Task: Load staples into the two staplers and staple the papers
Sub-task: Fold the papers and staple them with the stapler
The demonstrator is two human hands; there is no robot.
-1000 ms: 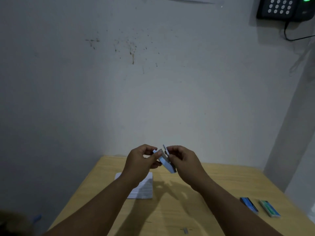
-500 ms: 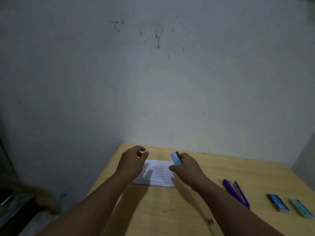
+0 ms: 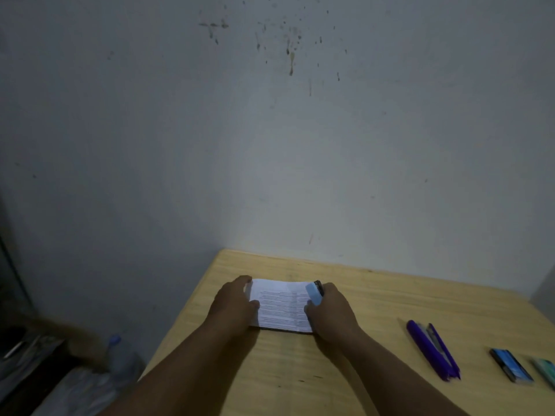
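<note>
Resting on a pale wooden table (image 3: 390,298), a small stack of printed papers (image 3: 279,304) lies between a person's two hands near the table's far left corner. The left hand (image 3: 234,304) lies flat with fingers loosely spread, pressing down the stack's left edge, likely to keep the sheets aligned and stop them sliding. The right hand (image 3: 330,310) is curled around a small light-blue stapler (image 3: 313,292), holding it at the stack's upper right corner; dim light makes it hard to tell whether the paper is already inside the stapler's mouth. That corner seems chosen as the binding point.

To the right, well apart from the papers, a purple stapler (image 3: 432,349) lies opened out on the wood. Farther right, near the table's right side, sit two small staple boxes, one blue (image 3: 510,369) and one green (image 3: 545,370).

Bare tabletop stretches in front of the papers and between the hands and the purple stapler, giving free room. The table's left edge runs close beside the left forearm, so leftward room is tight.
</note>
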